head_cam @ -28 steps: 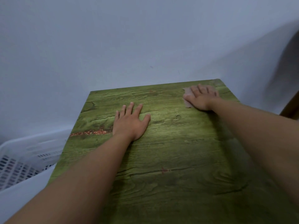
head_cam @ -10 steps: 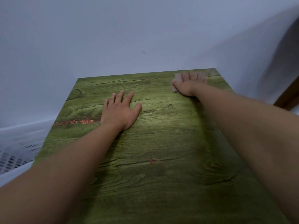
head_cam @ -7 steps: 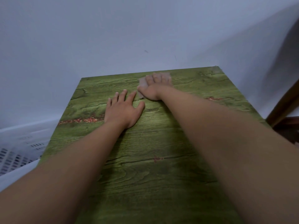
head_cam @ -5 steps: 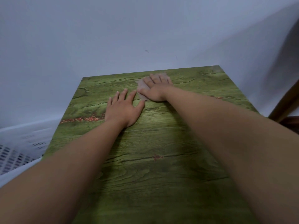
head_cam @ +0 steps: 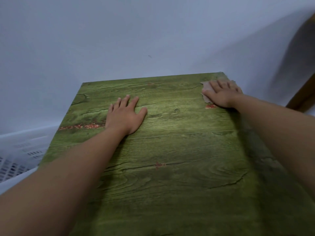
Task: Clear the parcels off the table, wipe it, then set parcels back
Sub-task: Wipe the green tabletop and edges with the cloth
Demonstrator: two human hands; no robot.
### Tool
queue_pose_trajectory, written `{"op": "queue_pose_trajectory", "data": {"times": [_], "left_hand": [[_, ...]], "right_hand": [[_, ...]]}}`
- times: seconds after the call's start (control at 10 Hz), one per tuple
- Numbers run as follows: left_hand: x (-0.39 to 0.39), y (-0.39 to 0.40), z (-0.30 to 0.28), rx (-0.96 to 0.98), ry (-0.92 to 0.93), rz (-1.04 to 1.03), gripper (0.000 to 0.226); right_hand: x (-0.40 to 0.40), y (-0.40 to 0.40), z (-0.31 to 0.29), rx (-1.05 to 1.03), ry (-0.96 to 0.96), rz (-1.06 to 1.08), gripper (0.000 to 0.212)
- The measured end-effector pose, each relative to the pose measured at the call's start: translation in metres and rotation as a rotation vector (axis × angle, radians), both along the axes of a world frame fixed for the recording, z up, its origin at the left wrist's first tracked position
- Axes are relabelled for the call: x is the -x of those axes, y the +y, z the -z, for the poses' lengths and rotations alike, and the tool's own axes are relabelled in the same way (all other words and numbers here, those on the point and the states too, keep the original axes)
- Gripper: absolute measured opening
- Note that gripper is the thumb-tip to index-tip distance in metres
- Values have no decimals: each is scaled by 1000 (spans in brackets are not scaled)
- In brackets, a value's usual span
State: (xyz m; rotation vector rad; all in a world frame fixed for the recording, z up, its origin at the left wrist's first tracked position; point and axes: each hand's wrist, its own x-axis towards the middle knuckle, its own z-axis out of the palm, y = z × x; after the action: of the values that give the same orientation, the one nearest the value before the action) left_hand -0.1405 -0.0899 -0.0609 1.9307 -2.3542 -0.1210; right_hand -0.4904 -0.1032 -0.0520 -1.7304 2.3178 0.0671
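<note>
The green wood-grain table [head_cam: 179, 150] fills the middle of the view, with no parcels on it. My left hand [head_cam: 124, 114] lies flat on the table's left half, fingers spread and straight. My right hand [head_cam: 221, 94] presses a small pinkish-grey cloth [head_cam: 206, 89] onto the far right corner of the table, fingers straight over it. Most of the cloth is hidden under that hand.
A white slotted plastic basket [head_cam: 18, 155] stands low at the left of the table. A pale wall [head_cam: 136, 40] rises right behind the table's far edge. A brown wooden piece [head_cam: 305, 92] shows at the right.
My right hand has slid the cloth from beside my left hand near the far middle back to the far right corner. The left hand has stayed flat in place.
</note>
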Motion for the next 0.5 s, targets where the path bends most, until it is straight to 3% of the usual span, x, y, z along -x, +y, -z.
{"op": "queue_pose_trajectory", "data": {"times": [0.2, 0.5], "left_hand": [[2, 1, 0, -3, -5, -6, 70], [2, 0, 0, 9, -3, -7, 70]], "right_hand": [[-15, 1, -3, -12, -19, 71, 81], [-128, -12, -11, 20, -35, -188, 77]]}}
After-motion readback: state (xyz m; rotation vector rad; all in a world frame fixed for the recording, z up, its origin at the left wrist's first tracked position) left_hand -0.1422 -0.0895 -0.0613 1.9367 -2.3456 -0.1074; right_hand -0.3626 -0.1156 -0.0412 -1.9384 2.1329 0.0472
